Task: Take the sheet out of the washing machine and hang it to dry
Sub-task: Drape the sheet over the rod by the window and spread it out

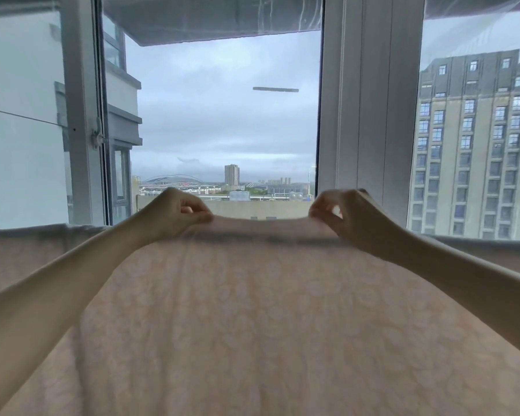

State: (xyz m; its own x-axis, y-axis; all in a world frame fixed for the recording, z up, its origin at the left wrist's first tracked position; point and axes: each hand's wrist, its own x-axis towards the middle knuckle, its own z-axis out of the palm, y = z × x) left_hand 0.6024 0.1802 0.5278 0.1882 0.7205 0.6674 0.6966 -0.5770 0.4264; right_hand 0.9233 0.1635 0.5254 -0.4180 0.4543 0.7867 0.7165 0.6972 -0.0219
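Observation:
A pale pink sheet (pixel 252 319) with a faint white flower pattern fills the lower half of the view, spread out in front of me. Its top edge is raised between my hands and drops lower to either side. My left hand (pixel 176 210) pinches that edge left of centre. My right hand (pixel 347 216) pinches it right of centre, and the cloth is stretched taut between the two. Whatever bears the sheet is hidden under it.
Straight ahead is a tall window with white frames (pixel 370 115), its middle pane open to the sky and a distant city. A window handle (pixel 98 136) sits on the left frame. A grey apartment block (pixel 475 145) stands outside at the right.

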